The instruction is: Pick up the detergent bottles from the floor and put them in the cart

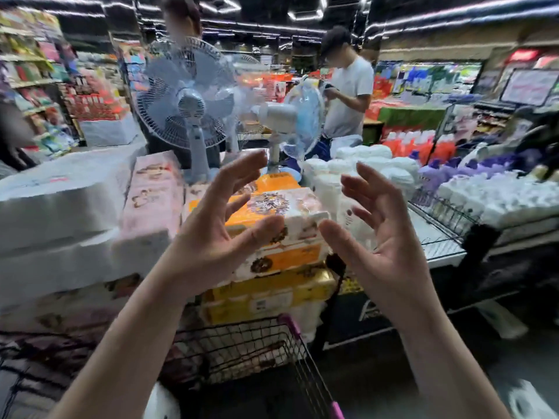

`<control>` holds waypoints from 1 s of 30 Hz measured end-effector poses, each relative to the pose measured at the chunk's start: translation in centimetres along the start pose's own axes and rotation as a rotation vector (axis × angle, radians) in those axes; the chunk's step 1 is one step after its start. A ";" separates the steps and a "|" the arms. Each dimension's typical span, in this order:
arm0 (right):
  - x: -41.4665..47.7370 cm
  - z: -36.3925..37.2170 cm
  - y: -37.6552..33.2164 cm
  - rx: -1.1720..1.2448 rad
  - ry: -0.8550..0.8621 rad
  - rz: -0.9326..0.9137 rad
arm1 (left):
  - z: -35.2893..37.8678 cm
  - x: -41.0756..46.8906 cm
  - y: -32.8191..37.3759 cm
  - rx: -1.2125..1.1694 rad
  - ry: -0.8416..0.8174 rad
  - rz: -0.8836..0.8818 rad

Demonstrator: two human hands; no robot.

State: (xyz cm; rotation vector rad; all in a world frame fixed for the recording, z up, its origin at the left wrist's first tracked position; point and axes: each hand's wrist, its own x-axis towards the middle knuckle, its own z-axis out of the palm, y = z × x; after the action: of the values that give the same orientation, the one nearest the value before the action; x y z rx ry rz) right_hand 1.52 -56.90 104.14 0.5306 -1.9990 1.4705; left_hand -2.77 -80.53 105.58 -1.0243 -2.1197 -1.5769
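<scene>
While left hand (217,237) and right hand (381,244) spread, cart (242,346) sits below.

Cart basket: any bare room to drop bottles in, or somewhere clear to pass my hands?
Inside the cart, left of its purple rim, the lower middle looks dark and bare, though blurred. Bare floor lies right of the rim. Ahead it is crowded: tissue packs stack up behind the open left hand and right hand.
</scene>
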 end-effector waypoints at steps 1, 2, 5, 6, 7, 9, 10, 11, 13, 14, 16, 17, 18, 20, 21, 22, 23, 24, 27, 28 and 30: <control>-0.5 -1.7 0.3 -0.009 0.027 0.011 | 1.7 0.7 0.2 -0.023 -0.021 0.008; -1.1 -4.0 0.6 -0.019 0.059 0.021 | 3.9 1.7 0.2 -0.045 -0.046 0.016; -2.3 -8.6 1.4 -0.069 0.114 0.023 | 8.8 3.6 0.3 -0.089 -0.099 0.025; -2.9 -10.8 1.8 -0.082 0.142 0.037 | 11.2 4.4 0.5 -0.108 -0.126 0.034; -3.4 -13.1 2.3 -0.089 0.169 0.049 | 13.6 5.3 0.7 -0.126 -0.144 0.046; -4.2 -17.3 3.0 -0.122 0.213 0.070 | 18.4 7.1 1.4 -0.168 -0.175 0.062; -4.6 -19.5 3.3 -0.138 0.240 0.082 | 21.0 8.1 1.7 -0.185 -0.195 0.073; -5.0 -21.7 3.7 -0.154 0.270 0.094 | 23.5 9.0 1.9 -0.199 -0.216 0.089; -5.8 -26.0 4.5 -0.184 0.322 0.109 | 28.5 10.9 2.4 -0.228 -0.261 0.118; -6.1 -27.8 4.9 -0.200 0.341 0.116 | 30.5 11.6 2.5 -0.246 -0.277 0.130; -6.9 -31.8 5.6 -0.244 0.385 0.131 | 35.0 13.1 2.9 -0.288 -0.310 0.146; -7.3 -33.7 5.9 -0.265 0.405 0.139 | 37.1 13.7 3.0 -0.306 -0.331 0.147; -7.7 -35.4 6.1 -0.286 0.419 0.150 | 39.1 14.2 3.2 -0.323 -0.355 0.145; -8.6 -38.4 6.3 -0.335 0.446 0.171 | 42.7 15.1 3.6 -0.346 -0.401 0.152; -9.1 -39.9 6.4 -0.365 0.465 0.181 | 44.4 15.6 3.9 -0.366 -0.422 0.159; -9.6 -41.4 6.5 -0.392 0.487 0.189 | 46.2 16.1 4.1 -0.389 -0.445 0.163; -10.0 -42.9 6.7 -0.414 0.510 0.199 | 48.1 16.7 4.4 -0.414 -0.465 0.165; -10.3 -44.1 6.9 -0.430 0.529 0.209 | 49.5 17.1 4.7 -0.434 -0.482 0.165; -11.4 -48.3 7.9 -0.469 0.602 0.242 | 55.0 18.9 5.2 -0.493 -0.545 0.162; -11.7 -49.7 8.4 -0.481 0.622 0.251 | 56.9 19.5 5.2 -0.509 -0.563 0.161; -12.0 -52.2 9.5 -0.501 0.651 0.267 | 60.4 20.8 5.2 -0.531 -0.589 0.166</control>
State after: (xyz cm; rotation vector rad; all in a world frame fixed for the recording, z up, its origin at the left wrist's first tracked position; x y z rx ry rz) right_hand 16.28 -4.73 100.36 -0.3962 -1.8253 1.0259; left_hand -3.66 -16.59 101.09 -1.9914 -1.8810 -1.9796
